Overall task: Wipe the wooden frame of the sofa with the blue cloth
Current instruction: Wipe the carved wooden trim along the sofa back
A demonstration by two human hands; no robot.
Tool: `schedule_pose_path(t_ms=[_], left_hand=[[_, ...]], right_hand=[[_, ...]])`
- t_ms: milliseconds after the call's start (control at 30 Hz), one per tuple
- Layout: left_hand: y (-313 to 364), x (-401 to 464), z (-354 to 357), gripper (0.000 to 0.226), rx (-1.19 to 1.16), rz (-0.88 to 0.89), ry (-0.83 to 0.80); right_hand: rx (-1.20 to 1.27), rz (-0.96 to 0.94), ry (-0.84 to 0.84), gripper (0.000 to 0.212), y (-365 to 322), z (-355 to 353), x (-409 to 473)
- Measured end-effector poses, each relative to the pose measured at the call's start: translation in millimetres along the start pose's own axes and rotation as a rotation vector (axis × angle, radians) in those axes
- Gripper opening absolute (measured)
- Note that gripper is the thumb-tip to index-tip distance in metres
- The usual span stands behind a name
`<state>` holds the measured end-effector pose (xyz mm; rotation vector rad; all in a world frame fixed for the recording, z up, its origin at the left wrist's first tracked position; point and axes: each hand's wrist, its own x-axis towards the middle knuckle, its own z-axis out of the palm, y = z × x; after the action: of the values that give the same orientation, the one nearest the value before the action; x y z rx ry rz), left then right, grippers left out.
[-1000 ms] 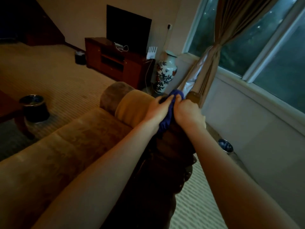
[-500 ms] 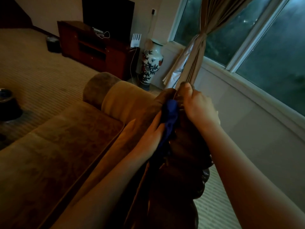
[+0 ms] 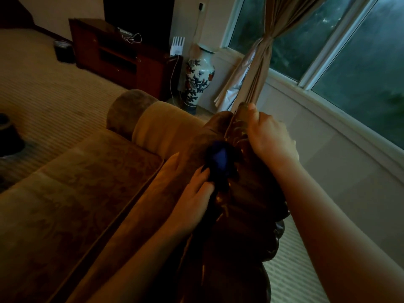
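Cloth on the carved sofa frame, both hands at work

The left hand [image 3: 192,193] presses the bunched blue cloth [image 3: 220,162] with curled fingers against the dark wooden frame [image 3: 251,204]; just beyond it, the right hand [image 3: 269,138] has its grip closed round the frame's top edge, beside the curtain [image 3: 258,68].
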<state>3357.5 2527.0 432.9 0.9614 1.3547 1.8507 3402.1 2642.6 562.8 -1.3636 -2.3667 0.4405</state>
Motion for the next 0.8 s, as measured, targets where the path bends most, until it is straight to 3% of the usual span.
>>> schedule_pose_path(t_ms=[100, 200, 333, 500, 667, 800], left_hand=[[22.8, 26.9, 7.7, 0.037, 0.049, 0.219, -0.029], [29.7, 81.9, 17.2, 0.039, 0.012, 0.232, -0.066], [3.2, 125.5, 19.7, 0.032, 0.012, 0.168, -0.064], [-42.4, 120.5, 1.7, 0.034, 0.276, -0.044, -0.048], [-33.8, 75.9, -8.6, 0.034, 0.115, -0.152, -0.003], [-10.3, 12.0, -4.9, 0.033, -0.039, -0.094, 0.07]], right_hand=[[0.04, -0.028, -0.004, 0.054, 2.0, 1.9, 3.2], [0.05, -0.043, 0.016, 0.048, 3.1, 3.3, 7.3], [0.025, -0.044, -0.023, 0.051, 3.1, 2.1, 9.5], [0.001, -0.023, -0.046, 0.056, 2.6, -2.4, 7.0], [-0.006, -0.047, -0.06, 0.058, 2.6, -2.3, 5.7], [-0.01, -0.055, -0.046, 0.06, 3.9, 0.0, 5.7]])
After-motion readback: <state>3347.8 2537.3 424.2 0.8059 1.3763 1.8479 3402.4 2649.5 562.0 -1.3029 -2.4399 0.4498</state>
